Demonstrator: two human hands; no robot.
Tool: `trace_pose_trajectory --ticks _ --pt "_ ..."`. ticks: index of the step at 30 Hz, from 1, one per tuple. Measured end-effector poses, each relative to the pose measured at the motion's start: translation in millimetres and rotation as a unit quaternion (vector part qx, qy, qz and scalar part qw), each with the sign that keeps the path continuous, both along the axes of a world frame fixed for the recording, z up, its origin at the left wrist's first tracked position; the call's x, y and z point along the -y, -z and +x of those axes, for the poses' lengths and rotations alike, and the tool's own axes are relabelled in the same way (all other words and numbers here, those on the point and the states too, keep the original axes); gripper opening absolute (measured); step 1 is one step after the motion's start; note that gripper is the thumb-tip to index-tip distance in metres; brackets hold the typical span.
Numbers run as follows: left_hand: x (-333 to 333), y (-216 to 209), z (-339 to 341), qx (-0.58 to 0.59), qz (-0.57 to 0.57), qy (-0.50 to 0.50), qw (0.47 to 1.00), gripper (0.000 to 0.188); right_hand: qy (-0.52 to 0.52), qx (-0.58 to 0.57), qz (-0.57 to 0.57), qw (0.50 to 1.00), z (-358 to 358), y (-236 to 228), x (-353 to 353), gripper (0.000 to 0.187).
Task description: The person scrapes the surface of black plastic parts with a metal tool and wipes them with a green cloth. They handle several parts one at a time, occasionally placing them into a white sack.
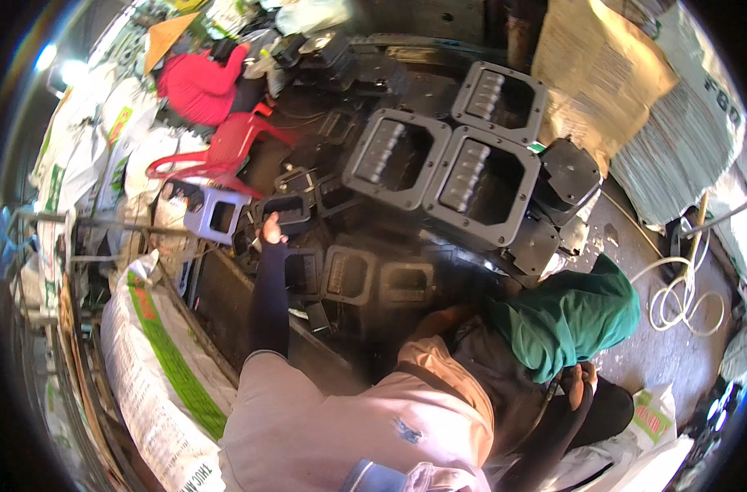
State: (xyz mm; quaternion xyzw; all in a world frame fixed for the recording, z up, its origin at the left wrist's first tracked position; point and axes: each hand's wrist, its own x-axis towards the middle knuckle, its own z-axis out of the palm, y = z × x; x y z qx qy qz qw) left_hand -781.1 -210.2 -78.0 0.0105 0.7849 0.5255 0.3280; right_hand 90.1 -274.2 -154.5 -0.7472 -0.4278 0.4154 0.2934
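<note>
My left hand (272, 230) reaches out at the left, with its fingers closed on the near edge of a black box-like housing (290, 220) that has a recessed opening. More dark housings, among them a square one (348, 275) and a wider one (407, 282), lie just below and to the right. At the lower right, my right hand (585, 384) is closed beside a green cloth (566, 316). A dark thing shows at its fingers, but its kind cannot be made out. The cloth lies draped over something dark next to my lap.
Large grey-rimmed housings (481, 184) stand grouped ahead, with black parts (567, 176) at their right. A red plastic chair (236, 148) and a lavender frame (216, 215) are left. A person in red (199, 86) sits beyond. White sacks (164, 361) and a pale hose (686, 303) flank me.
</note>
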Motion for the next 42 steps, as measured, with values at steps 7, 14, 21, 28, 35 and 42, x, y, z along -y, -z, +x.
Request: trace_pose_trajectory --ticks 7,14,21,28,35,42 --pt "-12.5 34.7 -59.3 -0.216 -0.254 0.067 0.940 0.054 0.142 -0.246 -0.012 0.959 -50.4 -69.0 -9.0 0.031" --pt "-32.4 5.2 33.7 -0.498 -0.438 0.002 0.748 0.061 0.108 -0.054 -0.102 0.988 -63.2 -102.0 -21.8 0.039" --pt "8.4 -62.3 372.7 -0.460 0.238 0.512 0.685 0.007 -0.057 0.173 -0.139 0.973 -55.6 -55.7 -18.5 0.040" --pt "-132.8 -41.5 635.0 -0.146 0.266 0.546 0.781 0.029 -0.070 0.158 -0.267 0.948 -66.4 -38.3 -27.7 0.043" --pt "-283.6 104.8 751.3 -0.284 -0.234 0.592 0.717 0.107 -0.065 0.075 -0.368 0.924 -65.8 -35.6 -31.2 0.040" --pt "-308.9 177.6 760.4 -0.339 -0.338 0.552 0.683 0.130 0.086 0.015 -0.322 0.943 -61.3 -64.6 -43.7 0.044"
